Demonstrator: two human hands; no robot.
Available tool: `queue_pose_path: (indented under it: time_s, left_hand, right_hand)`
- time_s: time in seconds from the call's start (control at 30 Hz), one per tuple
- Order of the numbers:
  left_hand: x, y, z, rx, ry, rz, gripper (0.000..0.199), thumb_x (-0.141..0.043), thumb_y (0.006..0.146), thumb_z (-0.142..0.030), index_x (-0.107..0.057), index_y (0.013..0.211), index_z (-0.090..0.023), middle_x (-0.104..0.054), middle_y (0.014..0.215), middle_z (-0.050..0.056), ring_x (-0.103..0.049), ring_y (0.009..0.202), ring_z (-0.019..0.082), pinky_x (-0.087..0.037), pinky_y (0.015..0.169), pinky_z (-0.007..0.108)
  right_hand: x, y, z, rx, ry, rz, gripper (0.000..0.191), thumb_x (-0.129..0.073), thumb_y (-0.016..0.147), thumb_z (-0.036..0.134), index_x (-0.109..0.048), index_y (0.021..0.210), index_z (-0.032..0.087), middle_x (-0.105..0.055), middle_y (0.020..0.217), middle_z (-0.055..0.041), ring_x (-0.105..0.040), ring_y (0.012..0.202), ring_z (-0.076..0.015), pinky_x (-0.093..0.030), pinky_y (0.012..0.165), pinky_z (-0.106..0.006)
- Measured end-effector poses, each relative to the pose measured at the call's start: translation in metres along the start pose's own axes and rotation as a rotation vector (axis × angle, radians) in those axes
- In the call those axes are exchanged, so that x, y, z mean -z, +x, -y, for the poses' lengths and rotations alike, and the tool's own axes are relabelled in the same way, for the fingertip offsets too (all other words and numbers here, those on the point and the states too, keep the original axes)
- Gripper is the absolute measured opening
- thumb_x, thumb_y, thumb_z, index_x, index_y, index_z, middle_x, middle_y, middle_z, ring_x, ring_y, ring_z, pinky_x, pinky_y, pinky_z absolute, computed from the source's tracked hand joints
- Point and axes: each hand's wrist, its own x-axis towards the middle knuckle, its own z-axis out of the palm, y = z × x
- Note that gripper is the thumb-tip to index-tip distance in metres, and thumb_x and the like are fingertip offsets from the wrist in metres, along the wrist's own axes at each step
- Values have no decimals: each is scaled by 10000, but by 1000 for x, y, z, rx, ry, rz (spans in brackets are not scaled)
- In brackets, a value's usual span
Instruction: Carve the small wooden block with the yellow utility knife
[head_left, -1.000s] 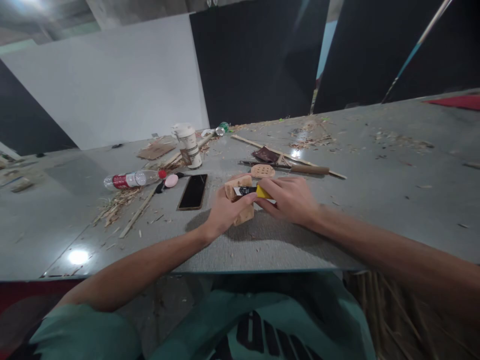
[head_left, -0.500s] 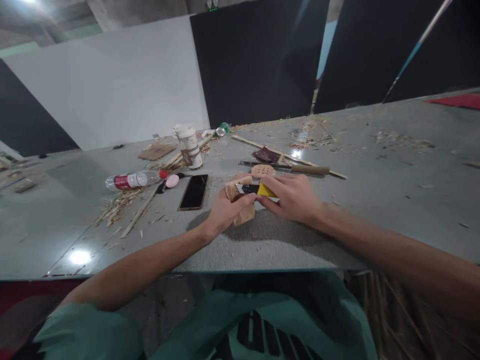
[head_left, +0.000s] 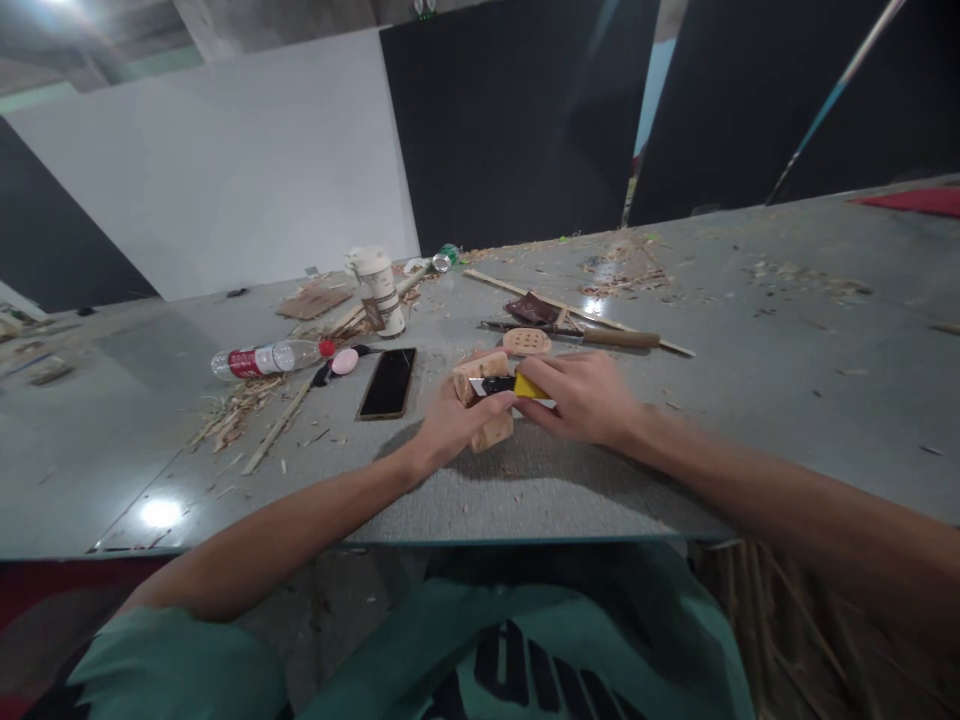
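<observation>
My left hand is closed round a pale carved wooden block, its thumb lying across the front. In my right hand is a utility knife with a yellow handle and a black front part. The blade lies against the upper part of the block, close to my left thumb. My left fingers behind the block are mostly hidden. Just beyond the block lies a flat wooden piece with small holes.
To the left lie a phone, a plastic bottle on wood shavings, and a pink oval object. A white cup stands behind them. Past my right hand are a wooden-handled tool and a long thin strip.
The knife blade has shifted slightly down against the block, and the block is tilted a little differently. Both hands keep their hold; the other things have not moved.
</observation>
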Motion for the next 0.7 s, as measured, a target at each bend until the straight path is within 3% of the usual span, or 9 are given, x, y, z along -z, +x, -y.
queue_pose_path:
  time_s: [0.37,0.57,0.7]
  left_hand:
    - [2,0,-4,14,30,26,533,-868,839,-442,-720,1335,-317,-762,1327,77,-716,1245,314,-605,1040,438]
    - [3,0,2,32,-27,73,534,-904,800,-464,-757,1290,-308,-763,1346,76,-708,1266,326,-609,1026,446]
    - [4,1,6,29,-20,62,544,-900,808,-482,-752,1298,-300,-767,1336,86,-713,1260,312,-618,994,416]
  right_hand:
    - [-4,-2,4,-10,9,-5,427,-388,1122,501,-637,1013,172,-719,775,-79,-553,617,-180,-229,587,-323]
    - [-1,-1,-3,41,28,30,394,-408,1106,475,-648,1034,171,-773,903,-117,-611,659,-193,-265,597,-332]
    - [1,0,-1,37,4,36,398,-404,1113,456,-663,1074,156,-764,834,-107,-623,657,-208,-257,595,-338]
